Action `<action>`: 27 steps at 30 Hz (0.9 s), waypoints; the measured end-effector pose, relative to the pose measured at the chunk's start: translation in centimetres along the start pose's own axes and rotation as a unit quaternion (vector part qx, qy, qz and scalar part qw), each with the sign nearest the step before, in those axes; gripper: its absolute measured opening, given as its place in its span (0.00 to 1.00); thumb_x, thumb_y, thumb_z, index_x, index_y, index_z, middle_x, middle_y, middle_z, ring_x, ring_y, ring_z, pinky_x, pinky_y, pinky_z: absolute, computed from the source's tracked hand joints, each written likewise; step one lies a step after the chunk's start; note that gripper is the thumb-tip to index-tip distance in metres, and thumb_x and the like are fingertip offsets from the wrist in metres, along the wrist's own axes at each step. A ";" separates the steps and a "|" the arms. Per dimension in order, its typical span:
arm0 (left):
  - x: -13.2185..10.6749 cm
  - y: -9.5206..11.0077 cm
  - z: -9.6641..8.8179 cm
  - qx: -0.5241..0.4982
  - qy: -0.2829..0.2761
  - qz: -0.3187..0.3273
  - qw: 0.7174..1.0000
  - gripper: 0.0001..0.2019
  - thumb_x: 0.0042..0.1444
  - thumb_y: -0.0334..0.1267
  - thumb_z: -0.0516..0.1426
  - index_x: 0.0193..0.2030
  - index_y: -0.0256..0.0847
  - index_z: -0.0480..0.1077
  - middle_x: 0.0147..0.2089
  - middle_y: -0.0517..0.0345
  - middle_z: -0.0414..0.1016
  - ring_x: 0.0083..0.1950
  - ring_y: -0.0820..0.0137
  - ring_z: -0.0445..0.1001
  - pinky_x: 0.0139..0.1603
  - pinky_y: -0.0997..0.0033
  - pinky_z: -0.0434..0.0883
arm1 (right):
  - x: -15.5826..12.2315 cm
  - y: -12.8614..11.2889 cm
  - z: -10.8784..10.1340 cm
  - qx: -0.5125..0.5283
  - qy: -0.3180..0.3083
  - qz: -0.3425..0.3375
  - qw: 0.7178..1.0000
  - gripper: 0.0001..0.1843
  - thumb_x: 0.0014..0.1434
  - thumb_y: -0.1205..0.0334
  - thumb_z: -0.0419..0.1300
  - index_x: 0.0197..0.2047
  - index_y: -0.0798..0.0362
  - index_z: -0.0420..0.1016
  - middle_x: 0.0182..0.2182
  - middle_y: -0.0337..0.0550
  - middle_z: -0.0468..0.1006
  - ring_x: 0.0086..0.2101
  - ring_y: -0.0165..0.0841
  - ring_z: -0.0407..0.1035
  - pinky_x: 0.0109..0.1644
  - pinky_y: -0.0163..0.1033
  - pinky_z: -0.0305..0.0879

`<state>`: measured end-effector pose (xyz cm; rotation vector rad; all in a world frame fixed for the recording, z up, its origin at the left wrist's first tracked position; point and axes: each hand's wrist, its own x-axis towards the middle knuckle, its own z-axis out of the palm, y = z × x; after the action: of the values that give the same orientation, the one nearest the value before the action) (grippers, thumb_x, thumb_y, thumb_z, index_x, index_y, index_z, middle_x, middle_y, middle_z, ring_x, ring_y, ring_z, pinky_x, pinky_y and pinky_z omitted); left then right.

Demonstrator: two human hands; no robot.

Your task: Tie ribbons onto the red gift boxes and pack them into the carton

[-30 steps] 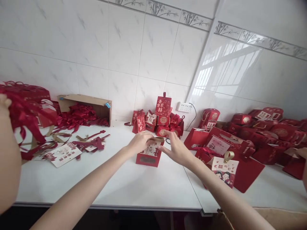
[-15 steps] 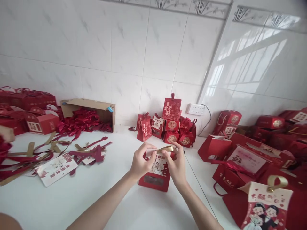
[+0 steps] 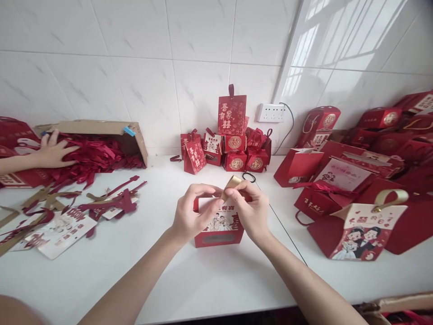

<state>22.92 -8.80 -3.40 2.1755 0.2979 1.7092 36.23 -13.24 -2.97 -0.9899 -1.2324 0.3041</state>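
Note:
A red gift box (image 3: 219, 238) with a white printed front and a dark oval window stands upright on the white table before me. At its top, a gold ribbon (image 3: 233, 182) is bent into a loop. My right hand (image 3: 252, 210) pinches the ribbon between thumb and fingers. On the other side, my left hand (image 3: 192, 212) is closed at the ribbon's lower end, thumb and fingertips meeting there at the box top. The ribbon's lower ends are hidden behind my fingers.
Another person's hand (image 3: 57, 151) reaches over dark red ribbons (image 3: 98, 153) spilling from a cardboard box (image 3: 98, 127). Loose straps and printed cards (image 3: 67, 230) lie at left. Finished-looking red boxes (image 3: 233, 144) are stacked by the wall. More boxes, one with a gold loop (image 3: 368, 230), crowd the right.
The view has tilted downward. The gold ribbon, earlier stretched flat between both hands, now stands up as a loop. Another person's hand has appeared at the ribbon pile on the left.

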 end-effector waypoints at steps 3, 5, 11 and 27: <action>0.2 0.1 0.2 0.017 -0.024 0.021 0.999 0.06 0.56 0.27 0.56 0.37 0.41 0.70 0.37 0.57 0.78 0.37 0.73 0.77 0.36 0.76 0.75 | 0.1 0.3 0.0 -0.018 -0.006 -0.003 1.000 0.13 0.55 0.55 0.59 0.24 0.51 0.63 0.18 0.32 0.66 0.18 0.25 0.57 0.21 0.31 0.56; 0.4 0.2 0.2 0.029 -0.038 0.024 0.999 0.08 0.57 0.27 0.55 0.37 0.41 0.73 0.36 0.57 0.77 0.36 0.74 0.76 0.34 0.76 0.74 | 0.1 0.7 0.0 -0.021 -0.020 -0.036 0.999 0.10 0.58 0.56 0.55 0.28 0.51 0.63 0.21 0.33 0.67 0.20 0.25 0.59 0.23 0.32 0.58; 0.2 0.2 0.1 0.046 0.004 0.001 0.999 0.09 0.56 0.28 0.56 0.40 0.42 0.75 0.36 0.57 0.76 0.35 0.74 0.75 0.34 0.76 0.73 | -0.3 1.5 -0.2 -0.048 -0.022 -0.208 0.977 0.09 0.56 0.66 0.53 0.42 0.50 0.59 0.35 0.42 0.65 0.34 0.33 0.65 0.36 0.41 0.65; 0.0 0.4 0.0 -0.001 0.000 -0.074 0.997 0.12 0.54 0.27 0.56 0.42 0.40 0.76 0.43 0.55 0.79 0.43 0.70 0.78 0.43 0.73 0.76 | -0.2 1.8 -0.4 -0.158 -0.049 -0.327 0.931 0.14 0.56 0.75 0.51 0.41 0.50 0.70 0.40 0.46 0.60 0.39 0.35 0.63 0.38 0.44 0.66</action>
<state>22.85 -9.17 -3.25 2.0952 0.4456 1.6265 37.02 -12.55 -4.45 -0.7796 -1.6591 -0.3845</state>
